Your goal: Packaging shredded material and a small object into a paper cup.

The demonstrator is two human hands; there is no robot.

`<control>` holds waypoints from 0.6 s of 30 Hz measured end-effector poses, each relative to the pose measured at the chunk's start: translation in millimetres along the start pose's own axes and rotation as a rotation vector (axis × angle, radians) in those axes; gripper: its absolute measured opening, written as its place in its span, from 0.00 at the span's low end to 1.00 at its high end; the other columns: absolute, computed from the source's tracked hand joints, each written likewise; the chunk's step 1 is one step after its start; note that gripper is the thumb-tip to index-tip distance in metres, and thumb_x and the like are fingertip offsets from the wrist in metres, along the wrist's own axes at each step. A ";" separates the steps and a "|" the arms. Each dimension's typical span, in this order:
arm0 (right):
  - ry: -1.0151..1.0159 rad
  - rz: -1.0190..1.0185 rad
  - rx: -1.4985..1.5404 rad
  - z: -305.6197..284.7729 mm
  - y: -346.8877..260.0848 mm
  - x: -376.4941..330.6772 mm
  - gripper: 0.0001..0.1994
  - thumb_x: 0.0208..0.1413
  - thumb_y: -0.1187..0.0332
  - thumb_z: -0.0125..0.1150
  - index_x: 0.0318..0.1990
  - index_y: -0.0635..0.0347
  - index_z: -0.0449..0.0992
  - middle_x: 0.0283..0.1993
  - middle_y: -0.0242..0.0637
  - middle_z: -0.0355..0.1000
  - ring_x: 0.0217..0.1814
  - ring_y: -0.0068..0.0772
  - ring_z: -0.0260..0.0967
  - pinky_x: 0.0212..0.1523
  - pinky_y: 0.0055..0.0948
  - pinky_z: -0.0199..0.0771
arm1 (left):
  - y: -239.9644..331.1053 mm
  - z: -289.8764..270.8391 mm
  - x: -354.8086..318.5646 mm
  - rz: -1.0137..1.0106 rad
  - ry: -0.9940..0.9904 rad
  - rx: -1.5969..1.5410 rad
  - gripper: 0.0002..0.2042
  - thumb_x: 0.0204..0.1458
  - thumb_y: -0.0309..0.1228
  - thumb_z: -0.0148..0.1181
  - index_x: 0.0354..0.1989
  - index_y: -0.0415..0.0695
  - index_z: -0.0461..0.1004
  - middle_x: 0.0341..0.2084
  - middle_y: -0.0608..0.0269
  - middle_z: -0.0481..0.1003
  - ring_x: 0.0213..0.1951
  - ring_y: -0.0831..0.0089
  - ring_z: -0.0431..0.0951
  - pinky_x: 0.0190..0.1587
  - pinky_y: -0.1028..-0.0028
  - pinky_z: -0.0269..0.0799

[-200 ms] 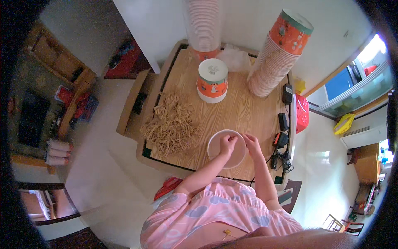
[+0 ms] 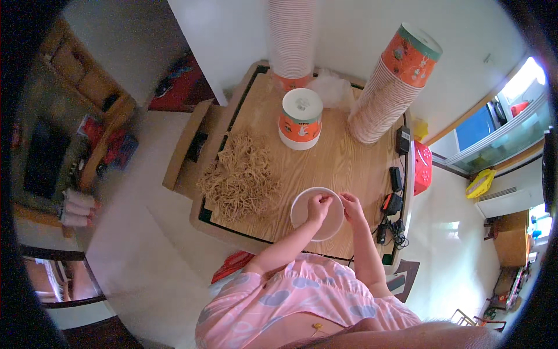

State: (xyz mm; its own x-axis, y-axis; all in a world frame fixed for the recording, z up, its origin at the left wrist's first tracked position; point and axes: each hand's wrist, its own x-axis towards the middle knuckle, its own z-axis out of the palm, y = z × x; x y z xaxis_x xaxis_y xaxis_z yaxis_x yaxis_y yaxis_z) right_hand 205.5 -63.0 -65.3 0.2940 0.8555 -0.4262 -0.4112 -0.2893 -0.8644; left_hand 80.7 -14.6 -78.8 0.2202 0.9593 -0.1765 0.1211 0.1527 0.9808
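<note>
Bowl (image 2: 317, 214) (white) gripped by both hands; noodles (image 2: 241, 177) beside; 2 cup stacks (image 2: 386, 96) behind.

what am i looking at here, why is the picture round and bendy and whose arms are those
There is no machine here. A person wears a wide fisheye camera on the head, looking straight down, so the picture is round and straight edges bend near its rim. The arms coming up from the lower edge are that person's own.

Below them is a wooden table. On it lie a loose pile of thin brown noodles, one orange and white paper cup standing upside down, and two tall stacks of such cups, one at the back and one leaning at the right. Black chargers and cables lie along the right edge.

Both hands are at a white paper bowl: the left hand reaches into it, the right hand is at its rim. Whether either grips anything is too small to tell.
</note>
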 end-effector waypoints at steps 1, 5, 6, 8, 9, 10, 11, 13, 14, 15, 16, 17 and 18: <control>-0.011 -0.003 -0.013 0.3 -1.7 -1.5 0.08 0.52 0.67 0.54 0.35 0.62 0.73 0.31 0.29 0.71 0.31 0.21 0.67 0.31 0.20 0.67 | 2.0 -0.3 -0.2 0.002 0.004 -0.004 0.07 0.41 0.29 0.59 0.25 0.37 0.76 0.19 0.59 0.75 0.22 0.75 0.74 0.28 0.75 0.68; -0.014 -0.041 -0.094 0.7 -8.8 -1.8 0.06 0.52 0.69 0.53 0.32 0.62 0.72 0.29 0.26 0.70 0.29 0.20 0.66 0.30 0.20 0.67 | 20.8 -3.1 -10.5 0.032 -0.017 0.125 0.09 0.41 0.30 0.59 0.30 0.39 0.73 0.20 0.59 0.73 0.24 0.70 0.74 0.28 0.72 0.68; -0.015 -0.042 -0.096 0.5 -9.0 -2.9 0.06 0.52 0.69 0.53 0.32 0.62 0.72 0.29 0.26 0.70 0.29 0.20 0.66 0.30 0.20 0.67 | 29.9 -4.8 -14.6 0.076 -0.019 0.216 0.10 0.41 0.29 0.59 0.32 0.39 0.71 0.24 0.58 0.72 0.25 0.67 0.74 0.28 0.70 0.69; 0.114 -0.274 -0.414 6.1 -10.7 -7.3 0.05 0.51 0.71 0.52 0.31 0.63 0.72 0.26 0.30 0.70 0.28 0.20 0.66 0.31 0.22 0.67 | 41.4 -11.2 -17.1 0.296 -0.007 0.332 0.10 0.41 0.26 0.57 0.34 0.39 0.69 0.30 0.55 0.70 0.28 0.62 0.74 0.30 0.67 0.69; 0.111 -0.276 -0.414 8.2 -13.2 -6.8 0.05 0.51 0.71 0.52 0.31 0.63 0.72 0.26 0.30 0.70 0.28 0.20 0.66 0.31 0.22 0.67 | 47.0 -14.3 -18.5 0.514 0.000 0.448 0.12 0.41 0.24 0.56 0.36 0.39 0.67 0.36 0.52 0.69 0.30 0.57 0.74 0.32 0.63 0.70; 0.184 -0.347 -0.562 9.5 -14.4 -9.0 0.05 0.51 0.71 0.52 0.30 0.62 0.71 0.25 0.34 0.70 0.28 0.22 0.66 0.31 0.23 0.67 | 60.5 -18.7 -15.5 0.635 -0.045 0.652 0.08 0.43 0.26 0.51 0.34 0.41 0.67 0.40 0.53 0.63 0.28 0.59 0.73 0.31 0.63 0.72; 0.256 -0.417 -0.711 10.6 -14.5 -10.5 0.05 0.50 0.71 0.51 0.30 0.62 0.71 0.24 0.37 0.70 0.27 0.24 0.67 0.31 0.24 0.67 | 68.8 -21.0 -11.7 0.636 -0.045 0.653 0.08 0.43 0.26 0.51 0.34 0.41 0.67 0.40 0.53 0.63 0.28 0.59 0.73 0.31 0.63 0.72; 0.303 -0.451 -0.718 16.5 -13.8 -14.4 0.04 0.49 0.71 0.52 0.30 0.61 0.70 0.24 0.39 0.70 0.27 0.27 0.68 0.31 0.26 0.67 | 84.1 -24.4 -2.8 0.603 -0.250 1.024 0.06 0.46 0.26 0.48 0.32 0.42 0.68 0.39 0.53 0.64 0.29 0.61 0.74 0.30 0.63 0.72; 0.350 -0.484 -0.726 20.6 -13.9 -16.3 0.04 0.48 0.71 0.53 0.30 0.60 0.70 0.24 0.42 0.70 0.26 0.30 0.68 0.30 0.28 0.67 | 90.7 -28.2 2.6 0.567 -0.366 1.102 0.05 0.45 0.27 0.48 0.31 0.43 0.69 0.36 0.54 0.68 0.29 0.61 0.75 0.28 0.63 0.72; 0.351 -0.487 -0.723 24.3 -13.7 -19.3 0.04 0.48 0.71 0.53 0.30 0.60 0.70 0.24 0.42 0.70 0.26 0.30 0.68 0.30 0.28 0.67 | 85.9 -28.5 7.4 0.570 -0.365 1.104 0.05 0.45 0.27 0.48 0.31 0.43 0.69 0.36 0.54 0.68 0.29 0.61 0.75 0.28 0.63 0.72; 0.328 -0.477 -0.683 31.0 -16.6 -24.7 0.03 0.50 0.73 0.52 0.31 0.62 0.68 0.24 0.37 0.69 0.27 0.26 0.67 0.30 0.25 0.67 | 82.6 -30.1 12.9 0.570 -0.378 1.114 0.05 0.44 0.28 0.50 0.29 0.43 0.71 0.32 0.53 0.70 0.29 0.58 0.75 0.29 0.61 0.71; 0.306 -0.466 -0.642 35.8 -18.2 -28.5 0.02 0.51 0.75 0.50 0.32 0.63 0.66 0.25 0.32 0.68 0.28 0.22 0.65 0.30 0.22 0.66 | 79.1 -31.2 16.8 0.571 -0.392 1.124 0.06 0.43 0.29 0.51 0.27 0.43 0.73 0.28 0.52 0.73 0.30 0.56 0.75 0.31 0.59 0.70; 0.306 -0.468 -0.638 37.8 -16.3 -29.2 0.02 0.51 0.75 0.50 0.32 0.63 0.66 0.25 0.32 0.68 0.28 0.22 0.65 0.30 0.22 0.66 | 74.9 -33.5 19.3 0.573 -0.392 1.127 0.06 0.43 0.29 0.51 0.27 0.43 0.73 0.28 0.52 0.73 0.30 0.56 0.75 0.31 0.59 0.70</control>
State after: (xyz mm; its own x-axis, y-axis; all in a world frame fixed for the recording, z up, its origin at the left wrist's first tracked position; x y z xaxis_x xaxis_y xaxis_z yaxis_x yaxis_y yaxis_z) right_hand 171.0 -67.0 -28.7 0.5709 0.8201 0.0387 0.3497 -0.2003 -0.9152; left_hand 61.6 23.3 -6.1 0.7494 0.6610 0.0381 0.6090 -0.7107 0.3523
